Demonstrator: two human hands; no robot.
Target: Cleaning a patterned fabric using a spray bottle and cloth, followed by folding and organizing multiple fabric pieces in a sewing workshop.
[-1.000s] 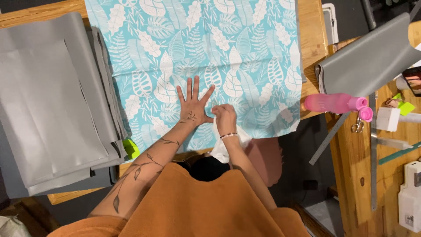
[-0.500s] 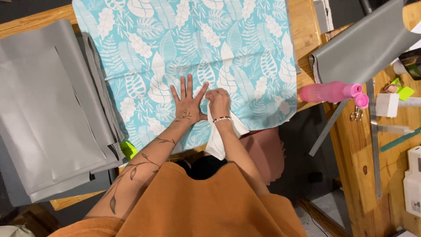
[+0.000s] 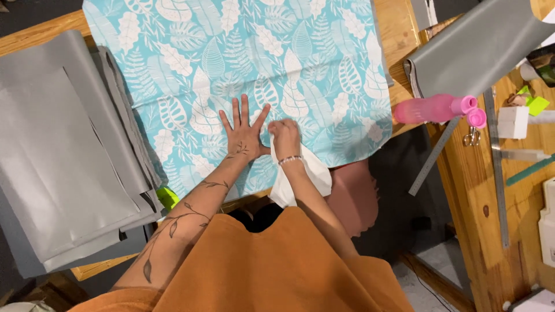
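My left hand point(image 3: 243, 130) lies flat, palm down and fingers spread wide, on the turquoise cotton fabric printed with white leaves point(image 3: 248, 69); it grips nothing and only presses the cloth against the wooden worktable point(image 3: 402, 34). My right hand point(image 3: 285, 137) sits just beside it, touching at the thumb side, curled into a loose fist around a crumpled white cloth point(image 3: 303, 176). The cloth bunches under my fingers at the top, and its loose tail hangs back under my wrist, past the near edge of the printed fabric and over the edge of the table toward my orange shirt point(image 3: 272, 266).

The printed fabric spreads away from both hands, covering most of the tabletop ahead of me, with its near hem draping just below my hands. So the fabric lies under both palms, while the white cloth is caught between my right fist and the fabric's surface.

To my left a stack of grey sheet material point(image 3: 63, 150) lies beside the printed fabric, its edge slightly overlapped by it. To my right, well apart from my hands, a pink plastic bottle point(image 3: 436, 108) lies on its side near a roll of grey material point(image 3: 477, 46) and a long metal ruler point(image 3: 497, 167).
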